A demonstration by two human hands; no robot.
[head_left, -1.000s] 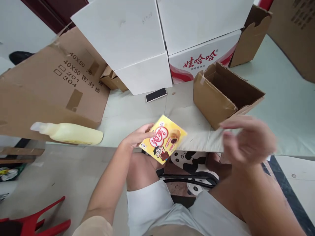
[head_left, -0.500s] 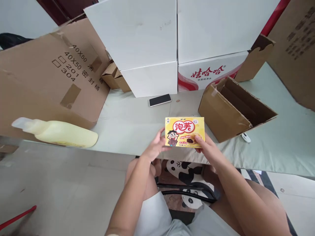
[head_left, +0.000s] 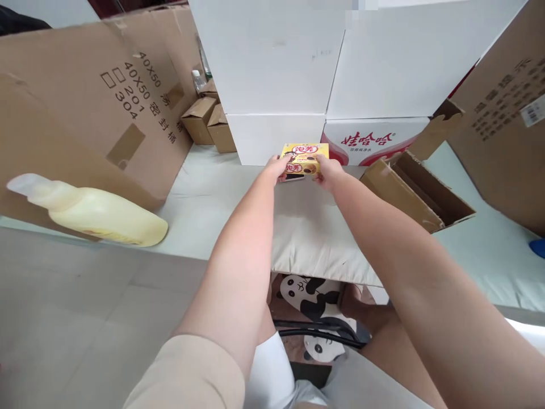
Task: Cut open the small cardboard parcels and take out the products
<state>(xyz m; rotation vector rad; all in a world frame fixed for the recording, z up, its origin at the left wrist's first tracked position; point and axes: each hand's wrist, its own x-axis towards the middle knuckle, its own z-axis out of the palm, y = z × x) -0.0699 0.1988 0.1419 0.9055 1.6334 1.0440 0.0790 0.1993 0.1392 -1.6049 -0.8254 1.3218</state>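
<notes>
The hands (head_left: 330, 172) have carried the yellow box (head_left: 305, 157) forward, toward the white cartons (head_left: 276, 136).

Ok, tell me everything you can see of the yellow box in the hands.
The yellow box looks like printed cardboard, with red lettering in white bubbles on its top face and near side, plus partly covered pictures. It looks closed. The left hand holds its left end, the right hand its right end, in front of a white box and partly hiding a dark, phone-like slab; whether they touch isn't clear.
</notes>
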